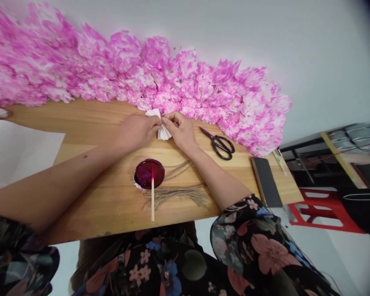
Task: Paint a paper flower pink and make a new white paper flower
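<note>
My left hand and my right hand meet over the far part of a wooden board. Between their fingertips both pinch a folded piece of white tissue paper, bunched at its middle. Just behind it lies a long heap of pink-and-white paper flowers. Nearer to me on the board stands a small dish of dark red dye with a wooden stick resting across it, and a bundle of thin brown strings beside it.
Black scissors lie to the right of my right hand. A dark flat phone-like slab sits at the board's right end. White sheets lie at the left. A red stool and shelving stand to the right.
</note>
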`<state>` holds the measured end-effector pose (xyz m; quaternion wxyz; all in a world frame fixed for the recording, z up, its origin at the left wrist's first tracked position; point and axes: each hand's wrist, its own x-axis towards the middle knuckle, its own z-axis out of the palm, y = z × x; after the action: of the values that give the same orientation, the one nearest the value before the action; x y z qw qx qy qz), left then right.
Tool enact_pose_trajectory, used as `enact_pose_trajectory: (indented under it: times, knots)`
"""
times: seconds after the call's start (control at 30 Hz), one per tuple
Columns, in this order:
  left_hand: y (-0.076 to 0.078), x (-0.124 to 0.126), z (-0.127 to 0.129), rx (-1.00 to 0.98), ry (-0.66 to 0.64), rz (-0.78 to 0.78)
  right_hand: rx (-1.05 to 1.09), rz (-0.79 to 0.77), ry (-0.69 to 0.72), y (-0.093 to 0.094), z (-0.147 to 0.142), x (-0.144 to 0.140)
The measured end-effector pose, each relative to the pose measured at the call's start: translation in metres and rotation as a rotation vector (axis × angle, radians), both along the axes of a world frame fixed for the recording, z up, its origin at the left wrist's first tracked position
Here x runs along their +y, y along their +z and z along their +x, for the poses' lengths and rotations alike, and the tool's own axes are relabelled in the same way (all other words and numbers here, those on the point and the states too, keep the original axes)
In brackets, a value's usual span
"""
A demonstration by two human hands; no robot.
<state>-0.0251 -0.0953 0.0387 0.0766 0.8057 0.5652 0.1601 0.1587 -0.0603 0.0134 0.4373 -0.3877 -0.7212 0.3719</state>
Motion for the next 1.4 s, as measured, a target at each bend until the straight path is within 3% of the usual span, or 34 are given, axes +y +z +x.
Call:
enact_pose_trajectory:
  times: [0.37,0.5,0.63,0.77,0.97,1.17,1.4]
  knots:
    - [-0.001,0.017,0.002,-0.117,-0.129,-0.130,0.036,0.017,-0.106,-0.015,-0.001,0.018]
    - [-0.006,0.022,0.002,-0.122,-0.145,-0.139,0.053,-0.061,-0.105,-0.016,-0.001,0.022]
    - [-0.010,0.018,-0.003,-0.238,-0.097,-0.110,0.147,-0.136,-0.064,-0.012,0.000,0.021]
    - [-0.006,0.013,-0.011,-0.376,0.006,-0.115,0.212,-0.103,-0.038,-0.006,0.001,0.015]
    - [-0.003,0.014,-0.010,-0.577,0.041,-0.182,0.144,-0.041,-0.019,-0.002,-0.001,0.006]
    - [-0.009,0.015,-0.006,-0.839,0.066,-0.247,0.122,-0.092,0.011,-0.001,0.000,0.004]
    - [-0.021,0.021,-0.007,-0.940,0.062,-0.215,0.044,-0.071,0.026,-0.006,-0.001,0.006]
